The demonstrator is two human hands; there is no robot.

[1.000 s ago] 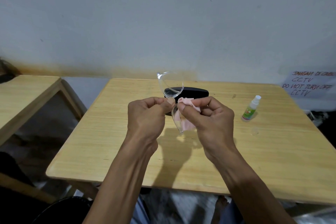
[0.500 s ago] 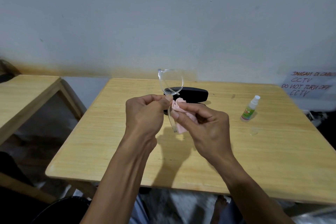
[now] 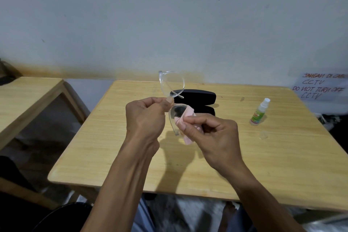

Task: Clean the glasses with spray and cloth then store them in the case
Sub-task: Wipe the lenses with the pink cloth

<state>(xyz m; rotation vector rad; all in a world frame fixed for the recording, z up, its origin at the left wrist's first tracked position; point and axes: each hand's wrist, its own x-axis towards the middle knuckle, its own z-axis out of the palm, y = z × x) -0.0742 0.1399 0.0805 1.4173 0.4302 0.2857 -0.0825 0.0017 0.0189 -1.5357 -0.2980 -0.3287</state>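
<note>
My left hand (image 3: 148,118) pinches the clear-framed glasses (image 3: 170,84) at the bridge and holds them upright above the wooden table (image 3: 113,156). One lens stands above my fingers, the other hangs below. My right hand (image 3: 211,137) pinches a pink cloth (image 3: 188,117) against the lower lens, with thumb and fingers curled round the cloth. Behind the glasses lies the black case (image 3: 197,97), open on the table. A small spray bottle (image 3: 259,112) with a green label and white nozzle stands to the right.
A small clear cap (image 3: 263,134) lies on the table in front of the bottle. A second wooden table (image 3: 28,96) stands at the left across a gap. A handwritten paper sign (image 3: 320,88) hangs at the right against the wall.
My right hand has slid the cloth down and to the right over the lower lens. The glasses have turned a little in my left hand, showing the lower lens more fully.
</note>
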